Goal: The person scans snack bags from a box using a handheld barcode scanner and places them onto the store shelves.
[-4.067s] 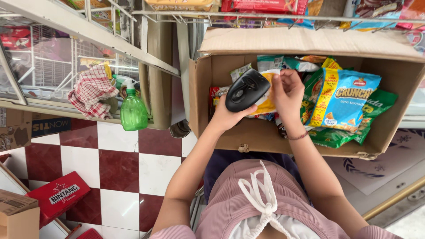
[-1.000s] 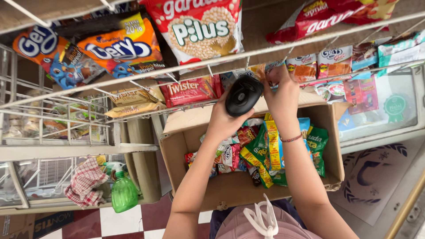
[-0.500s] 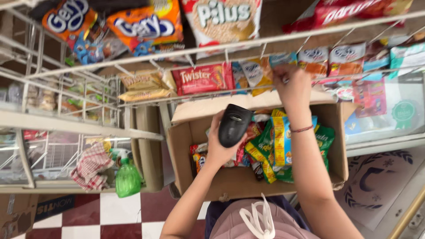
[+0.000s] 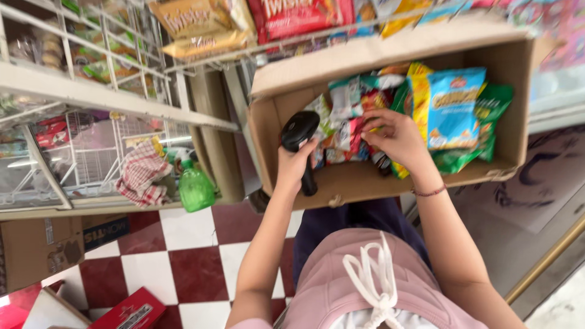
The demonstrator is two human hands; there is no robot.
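Left hand (image 4: 294, 166) wrapped tight round black handheld scanner (image 4: 300, 143), head up, just over near wall of cardboard box (image 4: 365, 176). Right hand (image 4: 396, 137) inside box, fingers curled into small snack packets (image 4: 347, 131); can't tell if actually gripping any. Blue chip bag (image 4: 454, 103) just right of that hand. Green spray bottle (image 4: 195, 186) w/ checked cloth (image 4: 141, 173) way off left of scanner hand.

A: What is worn on the arms?
B: Both arms are bare; the right hand (image 4: 399, 137) has a thin reddish bracelet (image 4: 430, 192) at the wrist, the left hand (image 4: 297, 166) none.
A: And the clothing?
B: A pink garment (image 4: 353, 286) with a knotted white drawstring (image 4: 373, 277); dark blue fabric (image 4: 353, 222) beyond it.
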